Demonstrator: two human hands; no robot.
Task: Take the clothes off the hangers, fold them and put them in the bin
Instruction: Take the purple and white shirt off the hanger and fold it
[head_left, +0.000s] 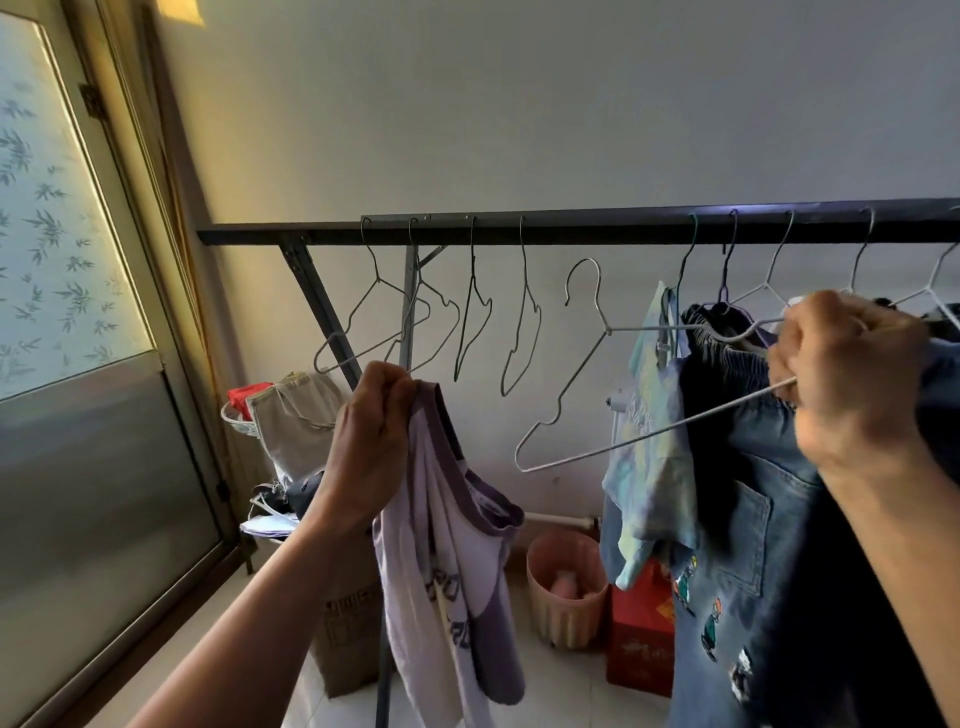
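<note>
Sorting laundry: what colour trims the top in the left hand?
Purple, on the pale lilac sleeveless top; head view.

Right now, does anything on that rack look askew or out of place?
Only the wire hanger gripped in the right hand: it is off the rail, tipped sideways, its hook free in the air. Four empty hangers on the rail hang twisted at different angles. Nothing looks damaged.

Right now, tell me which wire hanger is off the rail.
The hanger gripped in the right hand: its hook hangs free below the rail, while all the others hook over it.
</note>
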